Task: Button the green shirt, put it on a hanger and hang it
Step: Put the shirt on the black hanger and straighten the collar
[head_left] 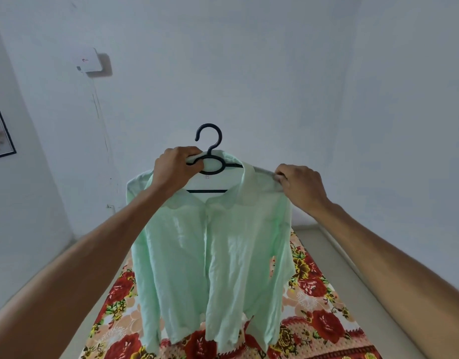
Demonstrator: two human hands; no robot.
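The pale mint-green, thin woven cotton-like shirt (215,255) is held up in the air on a black plastic hanger with a round hook (210,156), in front of a bare white wall (275,73) and above a red floral-patterned bedspread (319,320). The hanger's neck is gripped by the left hand (175,168), fingers curled round the bar just below the hook. The shirt's right shoulder seam is pinched by the right hand (299,186), thumb and fingertips closed on the fabric beside the collar. The front placket appears to be closed down its length, though the buttons themselves cannot be made out at this sharpness.

The shirt is judged to be light, soft and limp; it will drape and slide rather than keep a shape, so it is best carried by the stiff hanger, not by the cloth. The fabric should be taken at the shoulder seams or collar, where the layers are thicker. A place for hanging is not seen.
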